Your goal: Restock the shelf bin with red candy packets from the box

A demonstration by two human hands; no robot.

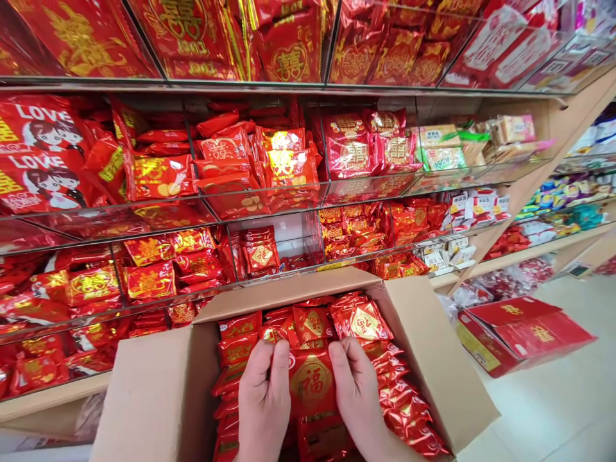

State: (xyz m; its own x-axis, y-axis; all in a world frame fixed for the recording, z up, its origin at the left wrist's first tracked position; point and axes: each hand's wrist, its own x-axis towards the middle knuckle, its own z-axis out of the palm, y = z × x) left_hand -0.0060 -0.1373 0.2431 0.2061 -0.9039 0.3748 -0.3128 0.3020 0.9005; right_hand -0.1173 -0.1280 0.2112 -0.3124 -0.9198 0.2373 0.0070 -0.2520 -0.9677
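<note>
Both hands are inside an open cardboard box (440,346) filled with rows of red snack packets. Between them is a red packet (312,385) with a gold emblem. My left hand (266,391) pinches its left edge, thumb on top. On the right edge, my right hand (355,385) pinches the same way. The undersides of my fingers are hidden. More red packets (404,398) stand in a row right of my right hand, and another row (238,350) lies left of my left hand.
Glass-fronted shelves (269,199) of red packets rise behind the box. One compartment (296,234) just beyond it holds a small stack of packets (260,249). A red carton (529,333) sits on the tiled floor (534,410) to the right.
</note>
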